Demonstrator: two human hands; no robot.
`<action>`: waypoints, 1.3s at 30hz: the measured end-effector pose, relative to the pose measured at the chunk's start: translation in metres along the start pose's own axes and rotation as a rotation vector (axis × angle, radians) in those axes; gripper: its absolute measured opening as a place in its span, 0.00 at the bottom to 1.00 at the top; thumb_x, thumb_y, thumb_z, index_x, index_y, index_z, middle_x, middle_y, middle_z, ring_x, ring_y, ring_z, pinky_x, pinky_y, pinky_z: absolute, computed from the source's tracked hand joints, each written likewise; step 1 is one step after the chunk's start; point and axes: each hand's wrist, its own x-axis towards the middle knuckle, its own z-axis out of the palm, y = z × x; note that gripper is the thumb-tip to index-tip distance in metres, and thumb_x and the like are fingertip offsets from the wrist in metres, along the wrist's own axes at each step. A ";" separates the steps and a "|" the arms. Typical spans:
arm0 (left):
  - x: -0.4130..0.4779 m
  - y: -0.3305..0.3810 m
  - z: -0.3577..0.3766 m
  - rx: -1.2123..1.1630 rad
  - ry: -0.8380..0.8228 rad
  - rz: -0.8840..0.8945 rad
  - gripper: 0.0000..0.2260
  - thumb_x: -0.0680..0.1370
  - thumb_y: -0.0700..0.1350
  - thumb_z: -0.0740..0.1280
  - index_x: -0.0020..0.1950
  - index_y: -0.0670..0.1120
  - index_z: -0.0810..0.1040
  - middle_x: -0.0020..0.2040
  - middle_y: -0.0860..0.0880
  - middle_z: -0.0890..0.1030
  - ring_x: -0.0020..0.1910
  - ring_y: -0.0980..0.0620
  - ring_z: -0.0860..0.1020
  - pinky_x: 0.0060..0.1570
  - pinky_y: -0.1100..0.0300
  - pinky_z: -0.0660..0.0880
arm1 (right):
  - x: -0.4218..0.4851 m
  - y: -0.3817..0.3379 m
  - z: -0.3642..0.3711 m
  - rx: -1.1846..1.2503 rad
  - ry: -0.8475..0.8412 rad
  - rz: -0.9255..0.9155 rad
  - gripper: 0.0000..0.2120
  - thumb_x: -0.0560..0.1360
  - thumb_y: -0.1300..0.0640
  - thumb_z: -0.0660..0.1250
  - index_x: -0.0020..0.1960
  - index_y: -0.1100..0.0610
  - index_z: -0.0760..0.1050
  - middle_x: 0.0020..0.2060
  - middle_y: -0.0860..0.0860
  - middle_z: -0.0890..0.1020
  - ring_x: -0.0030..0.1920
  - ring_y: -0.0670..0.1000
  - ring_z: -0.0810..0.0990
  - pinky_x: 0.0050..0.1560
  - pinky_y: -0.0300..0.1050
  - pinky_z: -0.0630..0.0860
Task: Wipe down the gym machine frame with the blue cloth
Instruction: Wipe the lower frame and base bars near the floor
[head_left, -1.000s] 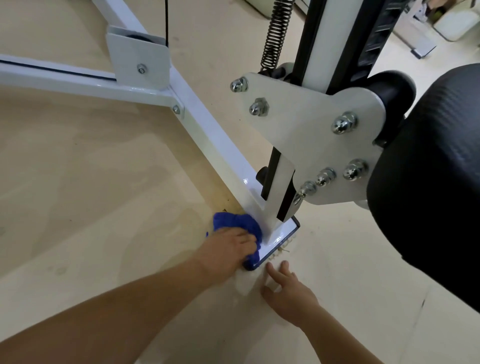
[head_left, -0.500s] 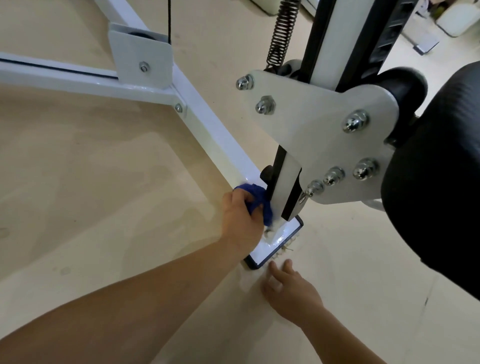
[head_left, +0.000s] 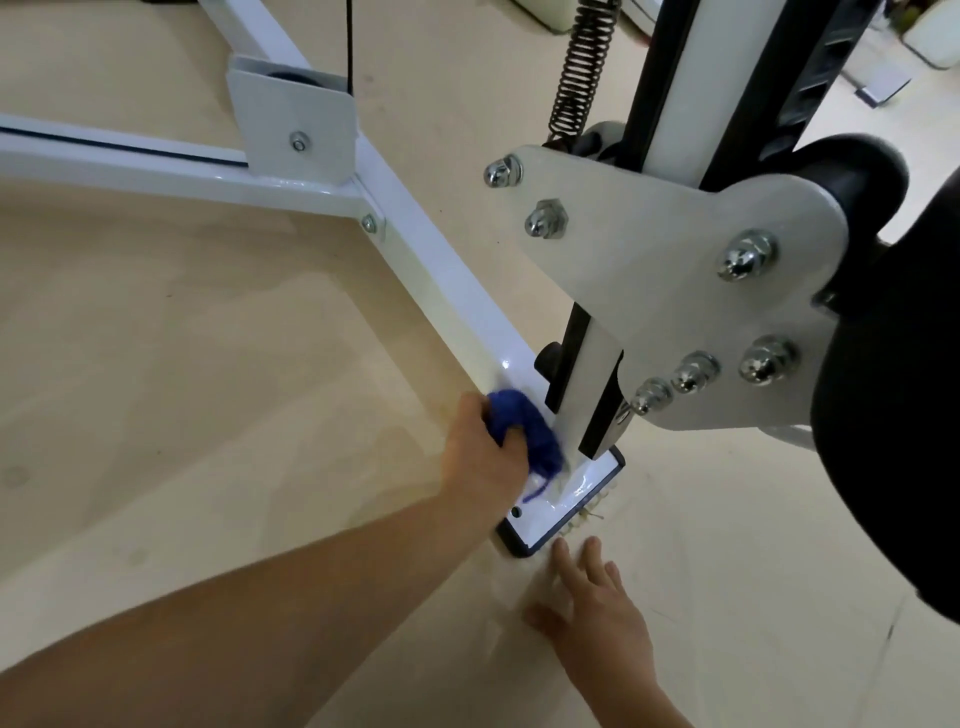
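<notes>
The white gym machine frame (head_left: 436, 270) runs as a floor bar from the upper left down to a foot plate (head_left: 566, 509) near the middle. My left hand (head_left: 483, 457) grips the bunched blue cloth (head_left: 524, 436) and holds it against the bar's lower end, right beside the base of the white and black upright (head_left: 587, 384). My right hand (head_left: 597, 618) rests flat on the floor just below the foot plate, fingers spread, holding nothing.
A white bracket plate (head_left: 670, 280) with several chrome bolts hangs over the upright. A black padded seat (head_left: 893, 395) fills the right side. A coil spring (head_left: 576, 67) and a pulley bracket (head_left: 296, 114) stand further back on the beige floor.
My left hand carried the cloth from the outer edge of the foot plate up onto the bar beside the upright. My right hand stayed flat on the floor.
</notes>
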 end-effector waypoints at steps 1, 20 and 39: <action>-0.014 -0.008 0.008 -0.007 -0.110 0.013 0.07 0.80 0.38 0.64 0.53 0.46 0.69 0.43 0.47 0.79 0.39 0.50 0.80 0.39 0.60 0.77 | 0.000 -0.002 -0.001 -0.015 -0.001 0.000 0.40 0.79 0.37 0.64 0.82 0.38 0.43 0.83 0.48 0.41 0.83 0.57 0.47 0.79 0.49 0.56; -0.004 -0.032 -0.018 0.303 -0.229 0.089 0.07 0.77 0.38 0.64 0.49 0.50 0.70 0.42 0.49 0.79 0.44 0.45 0.78 0.45 0.55 0.74 | -0.006 -0.003 -0.010 -0.010 0.003 0.001 0.39 0.75 0.33 0.66 0.81 0.38 0.53 0.83 0.47 0.50 0.80 0.52 0.57 0.74 0.44 0.64; -0.031 0.038 -0.017 0.004 -0.195 0.468 0.15 0.76 0.31 0.59 0.43 0.52 0.75 0.36 0.46 0.80 0.32 0.48 0.77 0.37 0.55 0.75 | -0.013 -0.009 -0.022 0.053 -0.074 0.019 0.43 0.76 0.34 0.65 0.82 0.39 0.45 0.83 0.47 0.41 0.83 0.55 0.47 0.79 0.48 0.55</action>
